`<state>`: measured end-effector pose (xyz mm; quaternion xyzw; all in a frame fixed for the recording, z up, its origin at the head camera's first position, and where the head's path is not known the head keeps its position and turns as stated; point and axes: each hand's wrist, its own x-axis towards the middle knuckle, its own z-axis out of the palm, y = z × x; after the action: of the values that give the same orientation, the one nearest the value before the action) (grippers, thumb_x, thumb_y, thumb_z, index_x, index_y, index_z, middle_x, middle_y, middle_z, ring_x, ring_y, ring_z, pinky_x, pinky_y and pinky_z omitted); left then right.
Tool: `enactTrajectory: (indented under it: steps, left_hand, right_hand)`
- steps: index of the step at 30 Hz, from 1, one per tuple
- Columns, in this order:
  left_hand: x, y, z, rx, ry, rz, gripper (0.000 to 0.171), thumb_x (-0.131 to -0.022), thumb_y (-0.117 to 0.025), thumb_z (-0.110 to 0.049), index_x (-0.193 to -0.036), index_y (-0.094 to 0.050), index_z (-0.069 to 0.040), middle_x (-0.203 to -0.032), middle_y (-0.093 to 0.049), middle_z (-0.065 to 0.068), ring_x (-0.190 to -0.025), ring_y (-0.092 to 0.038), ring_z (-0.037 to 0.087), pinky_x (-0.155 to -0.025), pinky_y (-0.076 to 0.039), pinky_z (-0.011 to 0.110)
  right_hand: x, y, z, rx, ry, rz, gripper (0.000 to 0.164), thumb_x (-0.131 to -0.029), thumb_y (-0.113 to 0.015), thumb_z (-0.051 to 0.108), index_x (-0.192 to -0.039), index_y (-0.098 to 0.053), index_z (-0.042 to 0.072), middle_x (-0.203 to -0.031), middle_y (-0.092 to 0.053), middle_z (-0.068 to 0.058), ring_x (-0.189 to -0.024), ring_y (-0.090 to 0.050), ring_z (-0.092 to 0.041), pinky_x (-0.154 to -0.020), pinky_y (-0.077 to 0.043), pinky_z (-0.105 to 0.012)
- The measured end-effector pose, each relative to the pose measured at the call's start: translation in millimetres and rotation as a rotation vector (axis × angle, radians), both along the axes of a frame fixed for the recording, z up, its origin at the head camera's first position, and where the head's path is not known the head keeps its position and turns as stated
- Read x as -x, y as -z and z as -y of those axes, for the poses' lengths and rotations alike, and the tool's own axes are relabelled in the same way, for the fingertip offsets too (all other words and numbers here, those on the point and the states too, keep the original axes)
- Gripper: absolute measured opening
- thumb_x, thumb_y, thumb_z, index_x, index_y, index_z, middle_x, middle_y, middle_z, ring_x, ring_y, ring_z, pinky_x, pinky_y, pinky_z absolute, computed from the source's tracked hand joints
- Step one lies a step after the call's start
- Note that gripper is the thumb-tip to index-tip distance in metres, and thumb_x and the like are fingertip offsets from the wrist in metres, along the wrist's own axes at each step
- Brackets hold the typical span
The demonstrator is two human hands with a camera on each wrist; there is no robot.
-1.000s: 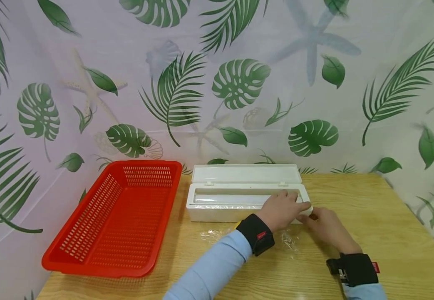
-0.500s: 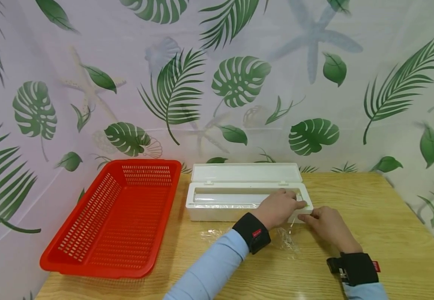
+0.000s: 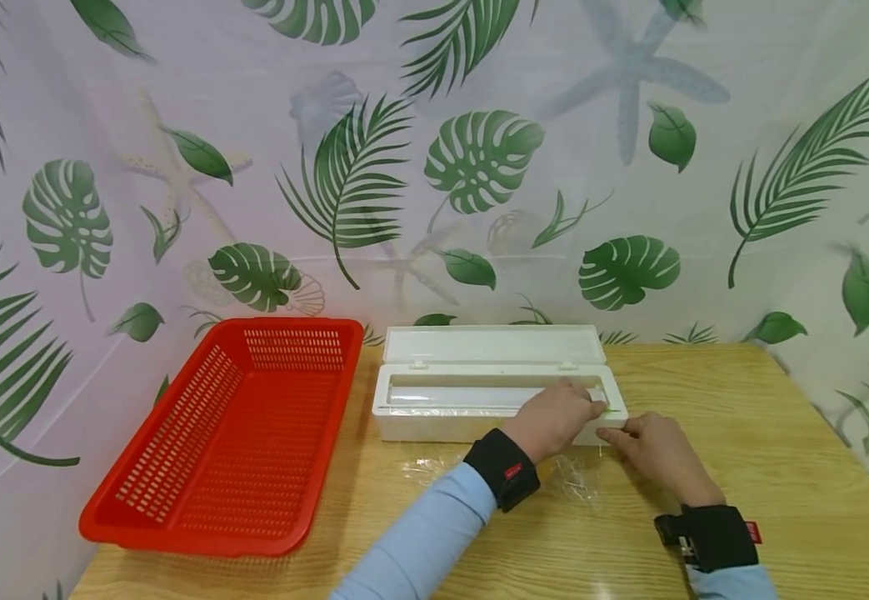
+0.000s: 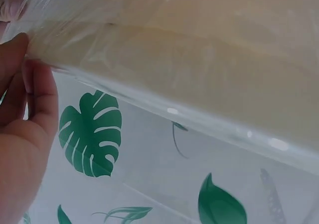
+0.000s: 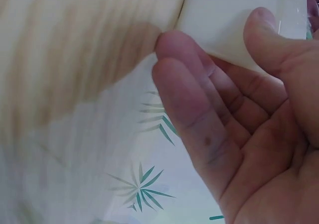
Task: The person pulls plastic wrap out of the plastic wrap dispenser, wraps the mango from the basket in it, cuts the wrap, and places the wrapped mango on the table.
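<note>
A white plastic wrap dispenser (image 3: 434, 427) stands near the back of the table with its lid (image 3: 492, 346) raised. Inside its slot lies a pale roll (image 3: 464, 397). Clear plastic wrap (image 4: 164, 50) spreads over its front edge, and loose film (image 3: 575, 485) hangs crumpled onto the table. Over the right part of the dispenser, my left hand (image 3: 554, 418) pinches the film at the edge between thumb and finger. A small green bit (image 3: 612, 410) shows beside its thumb. My right hand (image 3: 662, 454) grips the dispenser's right front corner, its thumb (image 5: 261, 27) against the white wall.
A red perforated basket (image 3: 314, 467) stands on the left of the wooden table (image 3: 741, 433). Behind the table hangs a leaf-patterned cloth (image 3: 524, 275). A yellow patch (image 3: 546, 468) shows below the left hand, mostly hidden by it.
My left hand has shifted slightly left along the dispenser's edge, uncovering the green bit by its thumb. The right hand stays at the corner.
</note>
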<state>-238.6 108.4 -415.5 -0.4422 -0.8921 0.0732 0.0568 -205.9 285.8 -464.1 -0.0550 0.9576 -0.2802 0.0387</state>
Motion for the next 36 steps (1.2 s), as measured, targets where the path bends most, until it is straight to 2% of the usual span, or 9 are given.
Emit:
enactTrajectory:
  steps: [6, 10, 14, 17, 21, 26, 36]
  left_hand:
    - [-4.5, -0.5, 3, -0.023, -0.044, 0.039, 0.031, -0.094, -0.056, -0.014, -0.121, -0.063, -0.026, -0.112, -0.064, -0.008, -0.102, -0.055, 0.009, -0.08, -0.048, 0.017]
    - [-6.1, 0.7, 4, -0.034, -0.058, 0.022, 0.027, -0.095, -0.054, -0.016, -0.118, -0.064, -0.027, -0.112, -0.063, -0.008, -0.104, -0.054, 0.01, -0.077, -0.05, 0.018]
    - [-5.6, 4.9, 4, -0.04, -0.054, -0.006, 0.028, -0.094, -0.057, -0.017, -0.119, -0.063, -0.028, -0.111, -0.063, -0.008, -0.104, -0.054, 0.01, -0.077, -0.05, 0.017]
    - [-5.1, 7.4, 4, -0.044, -0.051, -0.025, 0.03, -0.092, -0.06, -0.018, -0.121, -0.061, -0.027, -0.11, -0.062, -0.008, -0.101, -0.055, 0.01, -0.076, -0.049, 0.017]
    - [-4.7, 7.7, 5, -0.056, -0.041, -0.039, 0.033, -0.091, -0.062, -0.019, -0.124, -0.059, -0.027, -0.111, -0.062, -0.007, -0.099, -0.055, 0.01, -0.075, -0.049, 0.016]
    - [-2.3, 9.2, 6, -0.068, -0.03, -0.043, 0.034, -0.091, -0.063, -0.018, -0.124, -0.058, -0.026, -0.112, -0.062, -0.007, -0.101, -0.055, 0.011, -0.075, -0.049, 0.016]
    - [2.0, 12.1, 9, -0.074, 0.025, -0.062, 0.032, -0.091, -0.063, -0.018, -0.122, -0.058, -0.022, -0.113, -0.059, -0.003, -0.103, -0.054, 0.013, -0.085, -0.046, 0.018]
  right_hand:
    - [0.1, 1.1, 1, 0.003, 0.016, 0.02, 0.038, -0.093, -0.057, 0.038, -0.073, -0.066, 0.007, -0.05, -0.044, 0.004, -0.046, -0.042, -0.013, -0.045, -0.031, -0.027]
    - [0.4, 1.0, 1, -0.005, 0.014, 0.031, 0.039, -0.093, -0.056, 0.039, -0.073, -0.066, 0.008, -0.051, -0.044, 0.004, -0.047, -0.042, -0.013, -0.045, -0.031, -0.027]
    - [-0.4, 0.8, 1, 0.015, -0.022, 0.046, 0.034, -0.092, -0.059, 0.038, -0.086, -0.068, 0.005, -0.056, -0.047, 0.004, -0.051, -0.043, -0.013, -0.048, -0.032, -0.026]
    - [-0.6, 0.0, 1, 0.045, -0.046, 0.055, 0.038, -0.088, -0.064, 0.041, -0.094, -0.067, 0.004, -0.058, -0.047, 0.003, -0.052, -0.043, -0.013, -0.049, -0.033, -0.027]
    - [1.2, -0.1, 2, 0.036, -0.027, 0.035, 0.044, -0.086, -0.063, 0.048, -0.083, -0.064, 0.005, -0.055, -0.042, 0.003, -0.051, -0.042, -0.013, -0.048, -0.032, -0.027]
    - [5.0, 2.7, 4, -0.016, -0.016, -0.033, 0.039, -0.09, -0.06, 0.042, -0.074, -0.062, 0.006, -0.052, -0.036, 0.005, -0.048, -0.038, -0.012, -0.047, -0.027, -0.026]
    - [5.2, 3.5, 6, -0.037, 0.011, -0.022, 0.036, -0.091, -0.061, 0.037, -0.079, -0.063, 0.004, -0.052, -0.036, 0.005, -0.046, -0.037, -0.012, -0.046, -0.027, -0.027]
